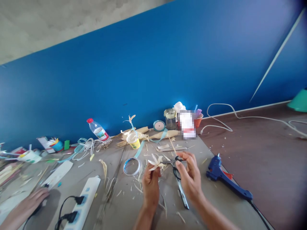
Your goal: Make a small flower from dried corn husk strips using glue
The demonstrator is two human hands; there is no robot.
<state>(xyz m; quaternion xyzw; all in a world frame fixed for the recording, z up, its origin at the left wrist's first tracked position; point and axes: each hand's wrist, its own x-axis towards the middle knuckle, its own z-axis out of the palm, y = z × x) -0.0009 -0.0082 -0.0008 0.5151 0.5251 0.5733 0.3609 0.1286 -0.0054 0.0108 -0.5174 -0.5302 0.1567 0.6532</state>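
Observation:
My left hand [150,182] is closed round the base of a small pale straw flower [155,162], holding it up over the grey table [211,198]. My right hand [189,177] is beside it, fingers pinched near the flower's right side and just above the black handles of scissors [178,183] that lie on the table. What the right fingertips pinch is too small to make out. Straw scraps lie scattered beneath both hands.
A blue glue gun [224,177] lies right of my hands, a clear tape roll [131,166] left. A white power strip [82,201] with plugs, a water bottle [98,130], a yellow cup [133,140] and jars sit around. Another person's hand [26,204] rests at far left.

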